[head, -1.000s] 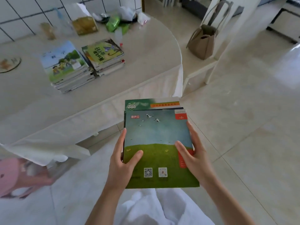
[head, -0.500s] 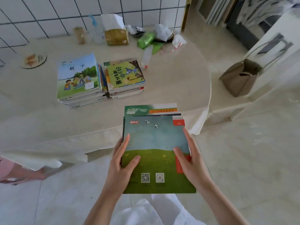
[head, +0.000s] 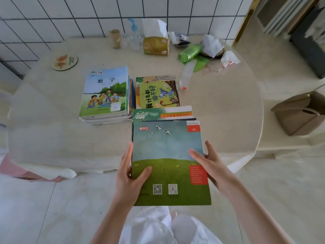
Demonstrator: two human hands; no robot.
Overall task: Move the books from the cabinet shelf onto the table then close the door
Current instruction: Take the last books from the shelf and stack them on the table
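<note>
A small stack of books [head: 168, 155] is gripped flat by the left hand [head: 129, 175] and right hand [head: 212, 166], thumbs on top, so nothing slides before it is laid on the table [head: 219, 106] beside 2 piles [head: 105, 94].

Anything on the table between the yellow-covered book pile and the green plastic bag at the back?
Yes: in the head view a white squeeze bottle lies on its side between the yellow-covered pile and the green bag, on the table.

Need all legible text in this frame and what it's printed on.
"数学": cover of the maths book topping the left stack.
"我什么都做不好": sideways on the yellow book topping the right stack.
"2": red corner tab of the held green book.
Unreadable: the held book's red logo, QR codes and red panel; the orange strip on the book beneath.
</note>
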